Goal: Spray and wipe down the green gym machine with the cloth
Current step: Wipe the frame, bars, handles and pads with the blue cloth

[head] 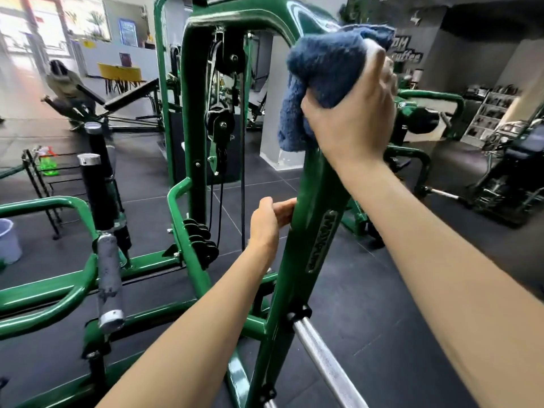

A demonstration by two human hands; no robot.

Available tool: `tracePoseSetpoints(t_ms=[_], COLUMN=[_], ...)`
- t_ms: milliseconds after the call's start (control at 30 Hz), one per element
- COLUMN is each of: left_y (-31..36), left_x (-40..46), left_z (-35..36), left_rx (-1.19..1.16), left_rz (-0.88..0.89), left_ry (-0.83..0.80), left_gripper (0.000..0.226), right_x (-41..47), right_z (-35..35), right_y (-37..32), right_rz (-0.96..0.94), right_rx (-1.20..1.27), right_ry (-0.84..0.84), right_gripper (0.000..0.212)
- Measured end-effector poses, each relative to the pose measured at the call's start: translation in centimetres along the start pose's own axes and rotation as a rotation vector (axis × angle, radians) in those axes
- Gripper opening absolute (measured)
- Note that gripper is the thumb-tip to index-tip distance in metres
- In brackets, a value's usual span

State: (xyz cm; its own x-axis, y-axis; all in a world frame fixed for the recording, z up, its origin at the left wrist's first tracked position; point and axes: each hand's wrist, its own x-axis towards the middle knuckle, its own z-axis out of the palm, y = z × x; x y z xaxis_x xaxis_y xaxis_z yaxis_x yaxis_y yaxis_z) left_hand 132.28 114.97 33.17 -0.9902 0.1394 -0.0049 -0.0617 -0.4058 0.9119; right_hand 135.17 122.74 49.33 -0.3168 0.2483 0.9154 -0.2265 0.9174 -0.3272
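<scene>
Nearest the lens, two bare forearms reach up from the bottom edge toward a green gym machine (316, 207). The frame post between them runs long and slightly tilted, from about 6 o'clock at its foot up toward 1 o'clock, where it bends over into a curved top bar. A chrome bar (326, 363) juts from its lower part toward 5 o'clock.

The left hand (269, 220) sits at mid-frame, its grip curled lightly round the post's left edge. The right hand (353, 113), at 1 o'clock, has its grip closed tight on a bunched blue cloth (321, 75), which is pressed against the upper post, one end hanging down its left side.

The floor (368, 290) is dark rubber tile with pale seams. At 9 o'clock stands a black rack (44, 187) with a green spray bottle (48, 164) on it, and a grey bucket (8, 241) sits lower at the left edge. More green machines stand at 3 o'clock, bright windows at 11 o'clock.
</scene>
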Motion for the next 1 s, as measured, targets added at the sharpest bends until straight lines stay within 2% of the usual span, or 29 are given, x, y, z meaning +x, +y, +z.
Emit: tracePoseSetpoints(t_ms=[167, 267, 300, 433, 633, 667, 733, 800, 900, 1000], left_y=[-0.3, 0.0, 0.2, 0.1, -0.7, -0.6, -1.0, -2.0, -5.1, -8.9], left_x=[-0.4, -0.8, -1.0, -1.0, 0.8, 0.9, 1.1, 0.9, 0.3, -0.1], left_z=[0.4, 0.5, 0.5, 0.0, -0.6, -0.7, -1.0, -1.5, -4.6, -8.9], left_rx=[-0.121, -0.153, -0.181, -0.172, -0.186, -0.207, -0.281, -0.326, -0.098, 0.208], left_rz=[-0.041, -0.052, -0.040, -0.064, -0.116, -0.131, -0.158, -0.187, -0.218, -0.334], left_ry=[0.161, 0.267, 0.251, 0.161, 0.186, 0.147, 0.078, 0.136, 0.281, 0.259], left_gripper=[0.049, 0.016, 0.008, 0.014, 0.006, 0.009, 0.034, 0.045, 0.048, 0.045], right_x=[-8.7, -13.5, -14.6, -17.5, -19.9, -20.2, -20.6, -21.7, -24.7, -28.0], right_z=[-0.2, -0.1, 0.0, 0.5, 0.6, 0.7, 0.9, 0.9, 1.2, 1.7], right_y=[2.3, 4.3, 5.0, 7.1, 7.8, 8.0, 8.4, 8.8, 9.4, 9.9], right_rz=[-0.126, -0.161, -0.172, -0.174, -0.118, -0.125, -0.134, -0.126, -0.099, -0.031], right_rx=[-0.073, -0.075, -0.077, -0.056, -0.024, -0.020, -0.019, -0.034, -0.063, -0.104], right_ry=[0.007, -0.039, -0.059, -0.111, -0.155, -0.161, -0.170, -0.179, -0.223, -0.280], right_gripper=[0.076, 0.074, 0.075, 0.079, 0.080, 0.080, 0.081, 0.081, 0.080, 0.082])
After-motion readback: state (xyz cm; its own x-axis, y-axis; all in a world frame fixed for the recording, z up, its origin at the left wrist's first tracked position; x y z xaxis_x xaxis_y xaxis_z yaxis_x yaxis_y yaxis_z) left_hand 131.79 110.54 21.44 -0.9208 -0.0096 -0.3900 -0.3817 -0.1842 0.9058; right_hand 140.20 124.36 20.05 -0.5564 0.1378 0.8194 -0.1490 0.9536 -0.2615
